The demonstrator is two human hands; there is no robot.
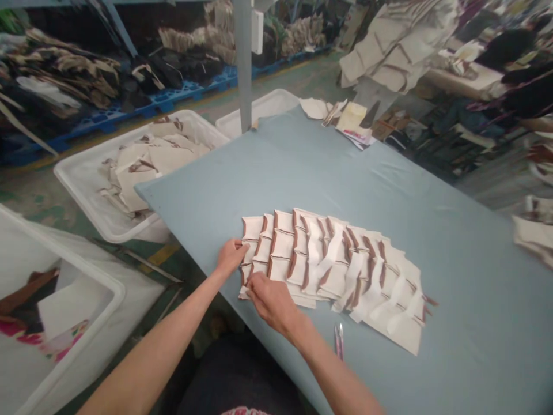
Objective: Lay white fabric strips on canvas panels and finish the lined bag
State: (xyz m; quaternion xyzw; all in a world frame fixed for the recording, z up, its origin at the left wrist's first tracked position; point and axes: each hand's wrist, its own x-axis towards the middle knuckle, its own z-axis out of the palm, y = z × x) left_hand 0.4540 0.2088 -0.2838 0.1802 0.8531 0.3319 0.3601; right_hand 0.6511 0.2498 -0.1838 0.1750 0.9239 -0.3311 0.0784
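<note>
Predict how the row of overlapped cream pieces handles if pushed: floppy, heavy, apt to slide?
Likely flexible: the cream pieces look thin, and the white strips across them curve. Probably light individually, given that thinness. Pushed, the row may spread or shift, since pieces lie overlapped on the blue table, with no clamp visible.
</note>
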